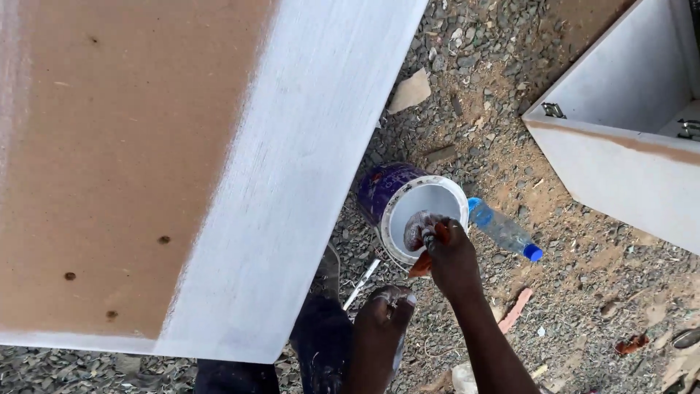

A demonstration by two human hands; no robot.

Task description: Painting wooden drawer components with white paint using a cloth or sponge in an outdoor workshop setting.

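Note:
My right hand (452,259) grips a paintbrush (421,237) with an orange handle. Its bristles dip into an open paint can (390,191) that holds white paint and stands tilted on the gravel. The can has a purple side and a white rim. To the left lies a large brown board (109,146) with a wide band of white paint (292,182) along its right side and a thin one along its near edge. My left hand is out of the picture. A bare foot (386,310) with paint on its toes rests just below the can.
A clear plastic bottle (503,230) with a blue cap lies right of the can. A white-painted cabinet (620,146) with metal hinges stands at the upper right. The ground is gravel (583,292) and dirt with scraps of cardboard (410,91).

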